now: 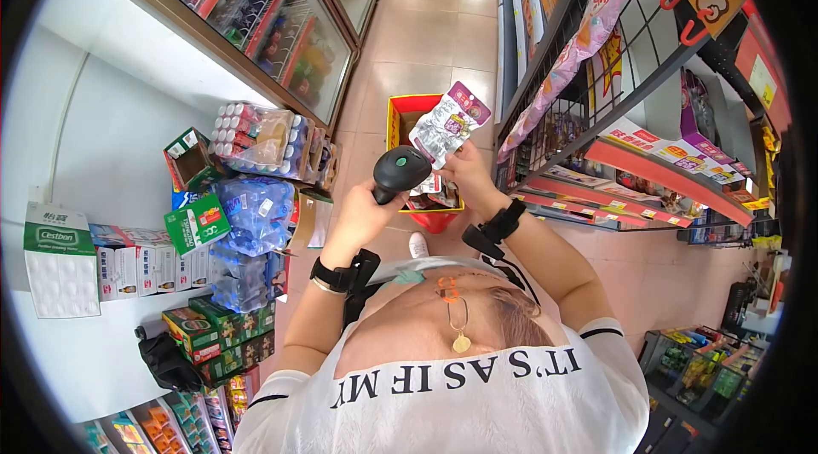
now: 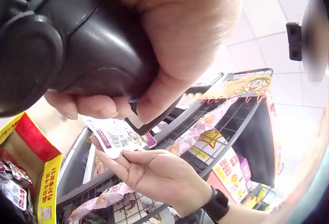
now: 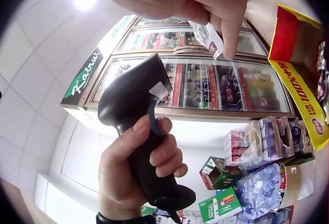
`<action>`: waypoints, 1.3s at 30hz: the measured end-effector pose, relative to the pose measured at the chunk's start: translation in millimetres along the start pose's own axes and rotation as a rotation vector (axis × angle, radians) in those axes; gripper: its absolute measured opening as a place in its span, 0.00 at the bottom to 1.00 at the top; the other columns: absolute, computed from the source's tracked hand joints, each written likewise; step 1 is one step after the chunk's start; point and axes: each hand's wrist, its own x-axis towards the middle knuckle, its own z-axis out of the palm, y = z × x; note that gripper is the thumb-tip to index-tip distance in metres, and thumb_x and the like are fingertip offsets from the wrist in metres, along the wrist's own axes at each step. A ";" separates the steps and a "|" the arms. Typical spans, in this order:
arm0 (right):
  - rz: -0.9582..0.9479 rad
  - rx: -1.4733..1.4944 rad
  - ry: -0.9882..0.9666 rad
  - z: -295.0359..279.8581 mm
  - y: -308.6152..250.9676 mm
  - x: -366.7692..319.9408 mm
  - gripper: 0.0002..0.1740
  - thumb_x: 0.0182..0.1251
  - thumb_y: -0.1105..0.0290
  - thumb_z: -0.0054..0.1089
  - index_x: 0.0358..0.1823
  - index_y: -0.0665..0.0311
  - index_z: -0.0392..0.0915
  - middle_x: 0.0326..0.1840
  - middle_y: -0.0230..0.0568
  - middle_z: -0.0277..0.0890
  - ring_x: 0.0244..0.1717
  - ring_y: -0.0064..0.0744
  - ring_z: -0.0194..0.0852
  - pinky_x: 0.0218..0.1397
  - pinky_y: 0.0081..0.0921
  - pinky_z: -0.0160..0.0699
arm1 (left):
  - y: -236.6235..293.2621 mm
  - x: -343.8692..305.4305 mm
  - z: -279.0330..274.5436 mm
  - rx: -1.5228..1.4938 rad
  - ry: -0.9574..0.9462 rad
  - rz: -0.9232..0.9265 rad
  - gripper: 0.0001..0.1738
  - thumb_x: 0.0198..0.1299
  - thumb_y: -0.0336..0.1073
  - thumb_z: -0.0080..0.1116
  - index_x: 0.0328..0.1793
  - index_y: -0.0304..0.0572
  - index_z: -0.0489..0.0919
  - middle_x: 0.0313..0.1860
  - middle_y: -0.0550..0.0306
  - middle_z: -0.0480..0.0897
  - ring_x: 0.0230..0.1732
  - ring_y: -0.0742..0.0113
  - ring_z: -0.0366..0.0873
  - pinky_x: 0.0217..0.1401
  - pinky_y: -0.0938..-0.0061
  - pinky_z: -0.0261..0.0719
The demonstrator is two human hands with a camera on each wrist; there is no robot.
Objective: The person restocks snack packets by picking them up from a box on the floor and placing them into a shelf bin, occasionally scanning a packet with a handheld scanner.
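Note:
In the head view my left hand [image 1: 360, 214] grips a black handheld barcode scanner [image 1: 399, 171]. The right wrist view shows its fingers wrapped round the scanner's handle [image 3: 149, 165]. Beside it, my right hand [image 1: 471, 175] pinches the lower edge of a silver and purple snack pouch [image 1: 450, 126]. The scanner's head is turned toward the pouch, a short gap apart. In the left wrist view the pouch [image 2: 114, 134] shows a barcode on its printed side. Below both hands stands a yellow and red cardboard box [image 1: 394, 117] with several snack packs [image 1: 436, 197] inside.
Glass-door drink fridges [image 1: 298, 45] line the left side. Bottle packs [image 1: 256, 211] and cartons [image 1: 198, 222] are stacked close to the left. On the right, a black wire rack [image 1: 588, 109] with snack shelves reaches near my right arm. A tiled aisle [image 1: 417, 37] runs ahead.

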 end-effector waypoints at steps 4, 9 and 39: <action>-0.029 -0.017 0.028 1.6 0.8 3.1 0.26 0.63 0.84 0.32 0.64 0.65 0.54 0.61 0.47 0.67 0.59 0.41 0.72 0.58 0.36 0.78 | -1.2 4.4 1.2 -0.013 0.027 0.049 0.12 0.52 0.39 0.66 0.38 0.38 0.81 0.22 0.59 0.78 0.23 0.73 0.73 0.29 0.74 0.70; -0.024 -0.055 0.075 12.0 0.9 2.1 0.28 0.59 0.86 0.29 0.64 0.66 0.53 0.61 0.48 0.67 0.58 0.41 0.73 0.56 0.35 0.81 | -4.8 5.6 -4.2 -0.002 0.035 0.108 0.10 0.53 0.37 0.64 0.34 0.38 0.80 0.16 0.66 0.73 0.18 0.78 0.67 0.21 0.78 0.65; 0.193 -1.238 0.139 -163.4 259.8 230.0 0.10 0.58 0.75 0.47 0.34 0.67 0.79 0.33 0.52 0.79 0.35 0.45 0.81 0.32 0.36 0.80 | -133.6 -92.8 -106.4 -0.096 0.391 -0.437 0.12 0.52 0.37 0.64 0.33 0.34 0.79 0.18 0.62 0.76 0.19 0.75 0.71 0.23 0.77 0.67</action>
